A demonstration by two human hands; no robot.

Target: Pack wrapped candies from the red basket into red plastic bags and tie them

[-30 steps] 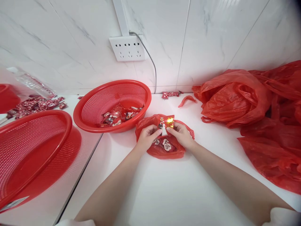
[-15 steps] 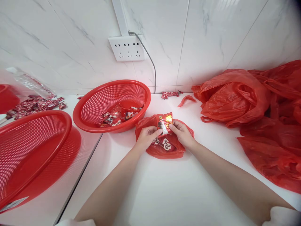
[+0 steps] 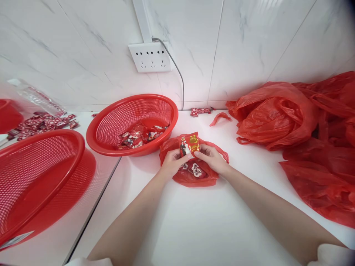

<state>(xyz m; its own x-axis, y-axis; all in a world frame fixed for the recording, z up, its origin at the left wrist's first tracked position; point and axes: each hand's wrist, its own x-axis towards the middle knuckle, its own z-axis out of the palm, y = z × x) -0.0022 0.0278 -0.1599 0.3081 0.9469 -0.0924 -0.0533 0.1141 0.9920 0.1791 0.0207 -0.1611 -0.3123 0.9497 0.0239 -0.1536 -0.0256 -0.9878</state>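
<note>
A red packet [image 3: 189, 143] with gold and white print is pinched between both hands. My left hand [image 3: 174, 161] grips its lower left corner, and my right hand [image 3: 210, 156] holds its lower right side. Beneath the hands, an opened red plastic bag [image 3: 195, 183] lies on the white table, with dark red packets [image 3: 197, 170] showing inside it. Just left of the bag stands a red mesh basket [image 3: 104, 127] with several small red packets [image 3: 137, 138] at its bottom.
Another red basket [image 3: 79, 147] is at the left, with a pile of red patterned packets [image 3: 44, 122] and a clear bottle [image 3: 41, 99] behind. Crumpled red bags [image 3: 277, 114] fill the right side. A cable [image 3: 177, 68] hangs from the wall socket [image 3: 150, 57].
The packet in both hands has shifted slightly left and turned, so its gold print glints less. My right hand has slid a little to the left with it.
</note>
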